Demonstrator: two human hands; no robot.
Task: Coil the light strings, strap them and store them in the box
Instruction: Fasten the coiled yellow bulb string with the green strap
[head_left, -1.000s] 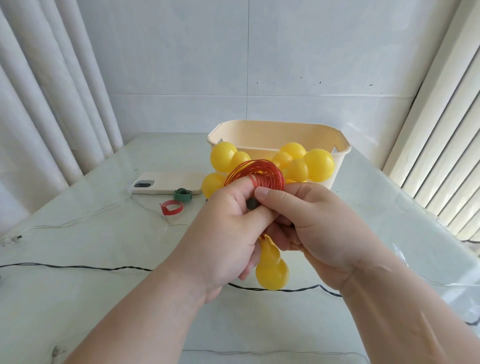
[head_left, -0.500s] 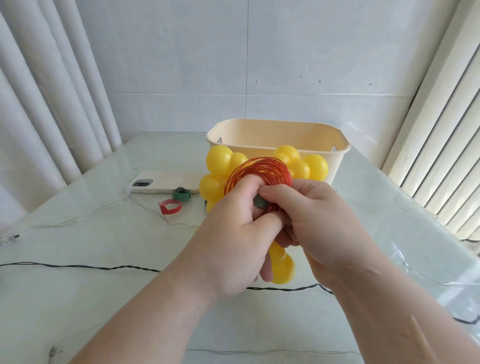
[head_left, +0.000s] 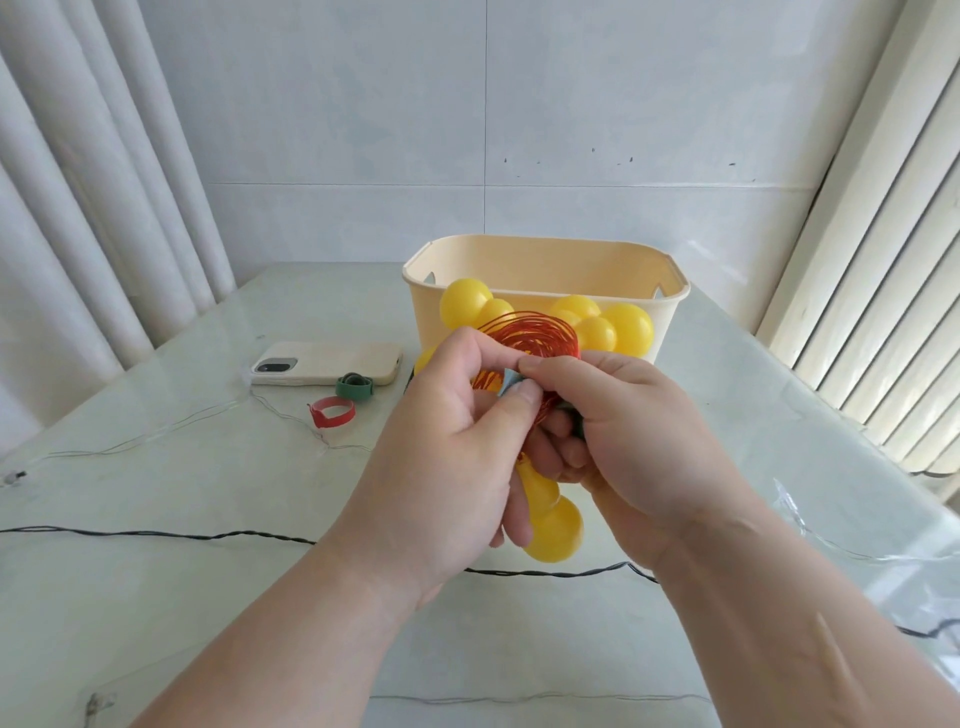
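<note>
1. Since half a second ago, the green strap (head_left: 511, 383) end has come up between the left hand (head_left: 452, 457) thumb and the right hand (head_left: 639, 441) forefinger, which pinch it.
2. Both hands' curled fingers hold the red wire coil (head_left: 535, 335) with its yellow bulbs (head_left: 550, 525) above the table (head_left: 208, 597).
3. Just behind stands the box (head_left: 545, 260).
</note>
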